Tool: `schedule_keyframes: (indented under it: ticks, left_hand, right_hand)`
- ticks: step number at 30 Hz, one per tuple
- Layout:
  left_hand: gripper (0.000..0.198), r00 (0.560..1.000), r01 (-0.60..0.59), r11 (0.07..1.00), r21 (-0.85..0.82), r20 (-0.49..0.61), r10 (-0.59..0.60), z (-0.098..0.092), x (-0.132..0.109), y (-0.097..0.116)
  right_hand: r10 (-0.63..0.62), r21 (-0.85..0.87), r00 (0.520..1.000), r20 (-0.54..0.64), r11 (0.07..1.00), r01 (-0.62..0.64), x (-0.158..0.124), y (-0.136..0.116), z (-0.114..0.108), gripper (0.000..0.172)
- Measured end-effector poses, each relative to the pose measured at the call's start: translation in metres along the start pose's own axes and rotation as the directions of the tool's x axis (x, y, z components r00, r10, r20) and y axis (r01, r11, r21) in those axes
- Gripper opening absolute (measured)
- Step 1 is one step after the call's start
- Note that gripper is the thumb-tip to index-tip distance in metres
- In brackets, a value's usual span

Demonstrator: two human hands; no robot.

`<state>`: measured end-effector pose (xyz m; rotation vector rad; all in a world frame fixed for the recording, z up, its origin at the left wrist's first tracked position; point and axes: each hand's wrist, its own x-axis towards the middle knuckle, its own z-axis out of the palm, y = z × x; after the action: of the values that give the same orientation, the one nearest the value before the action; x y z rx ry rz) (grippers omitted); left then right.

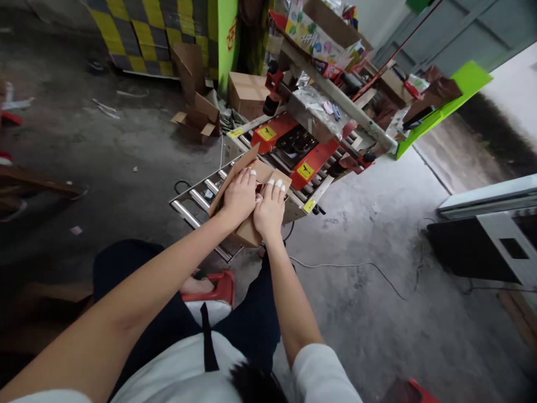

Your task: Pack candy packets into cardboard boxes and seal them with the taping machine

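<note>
An open cardboard box (249, 232) rests tilted on a short roller conveyor (197, 198), with one flap standing up along its left side. My left hand (240, 196) lies palm down over the box opening, fingers bent close together against the cardboard. Beside it, my right hand (269, 211) grips the right part of the box, its fingers over a flap. White coverings show on several fingertips. The thumbs come near each other above the opening. Between the hands something reddish shows inside; most of the contents is hidden.
Beyond the box stands a red and grey carton-sealing machine (306, 143) with rollers. A printed carton (319, 33) and clutter lie behind it. Empty-looking cardboard (199, 115) sits on the floor to the left. A cable (348, 264) crosses the floor; a red stool (226, 288) is below me.
</note>
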<state>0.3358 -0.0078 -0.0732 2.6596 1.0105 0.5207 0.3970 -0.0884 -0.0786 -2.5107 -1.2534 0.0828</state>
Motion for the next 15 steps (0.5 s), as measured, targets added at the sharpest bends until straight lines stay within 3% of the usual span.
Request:
schedule_keyframes:
  ticks: [3, 7, 11, 15]
  left_hand:
    - [0.055, 0.991, 0.093, 0.99, 0.107, 0.088, -0.103, -0.006, -0.004, 0.003]
    - [0.049, 0.935, 0.223, 0.941, 0.254, 0.218, -0.281, -0.013, -0.001, 0.006]
    - [0.04, 0.903, 0.208, 0.925, 0.317, 0.302, -0.306, -0.014, 0.006, 0.003]
    - [0.037, 0.898, 0.257, 0.928, 0.269, 0.289, -0.332, -0.008, 0.011, 0.001]
  right_hand:
    - [-0.003, 0.007, 1.0, 0.004, 1.0, 0.003, -0.001, 0.001, 0.001, 0.065]
    - [-0.02, 0.03, 1.0, 0.015, 0.999, 0.019, -0.005, 0.001, 0.003, 0.065]
    - [-0.036, 0.064, 0.999, 0.019, 0.997, 0.035, -0.005, -0.001, 0.004, 0.066]
    - [-0.035, 0.042, 0.998, 0.047, 0.999, 0.033, -0.002, -0.003, 0.004, 0.066]
